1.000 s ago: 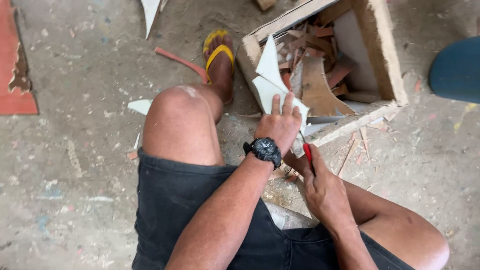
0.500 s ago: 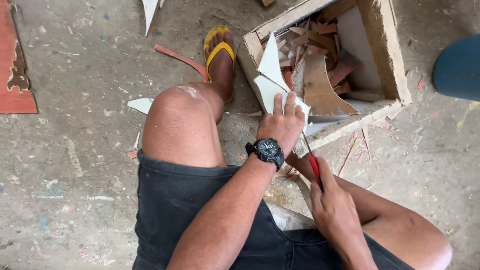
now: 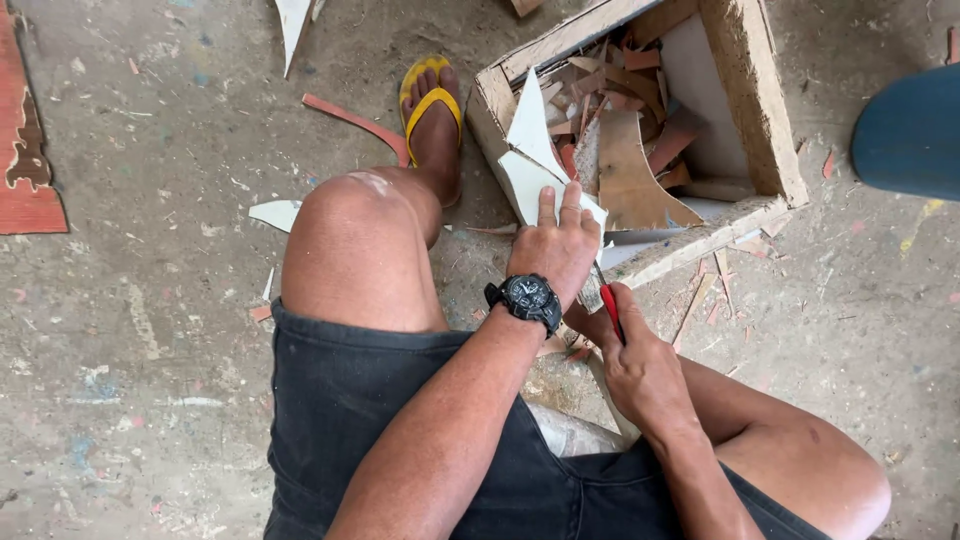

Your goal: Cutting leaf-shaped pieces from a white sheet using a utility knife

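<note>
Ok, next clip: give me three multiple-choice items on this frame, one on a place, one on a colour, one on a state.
1. Where does the left hand rest?
A. on the white sheet piece at the wooden box corner
B. on the knee
C. flat on the floor

2. What colour is the handle of the tool in the right hand?
A. blue
B. red
C. green

3. What state is the wooden box in?
A. closed with a lid
B. empty
C. open, holding cut scraps

Answers:
1. A, the fingers press on the white piece by the box corner.
2. B, a red handle shows above the closed fingers.
3. C, brown and white offcuts lie inside the lidless frame.
</note>
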